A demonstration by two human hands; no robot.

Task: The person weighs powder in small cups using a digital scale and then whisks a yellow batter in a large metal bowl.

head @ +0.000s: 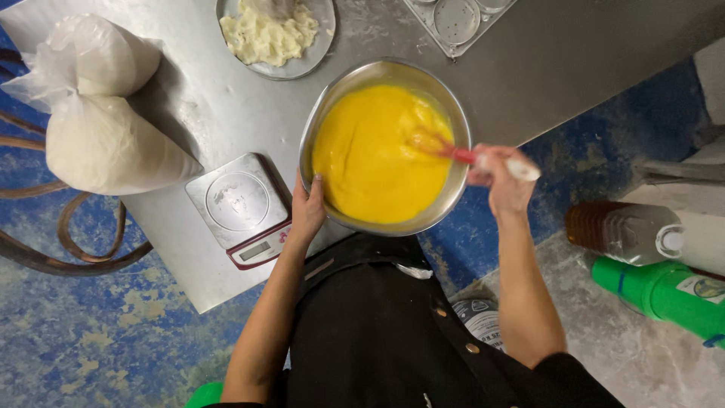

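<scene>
Right hand (pixel 500 175) clenched on the white handle of a red spatula (pixel 461 155), blade sunk in the yellow batter (pixel 377 155); blurred, so mid-stir by the look of it. Left hand (pixel 308 211) gripping the near-left rim of the steel mixing bowl (pixel 461 121), thumb hooked inside, steadying. Bowl sitting at the near edge of the steel table (pixel 566 53). Batter looking uniform and glossy, no streaks or dry patches visible: mixing judged mostly done. Just left of the bowl, small digital kitchen scale (pixel 240 208), platform dusted white. Beyond, plate of pale crumbly dough (pixel 273 34), apparently not yet added. Far left, two tied bags of white powder (pixel 102 113). Muffin tray (pixel 457 23) at the top edge, cups showing nothing in them, unfilled.
</scene>
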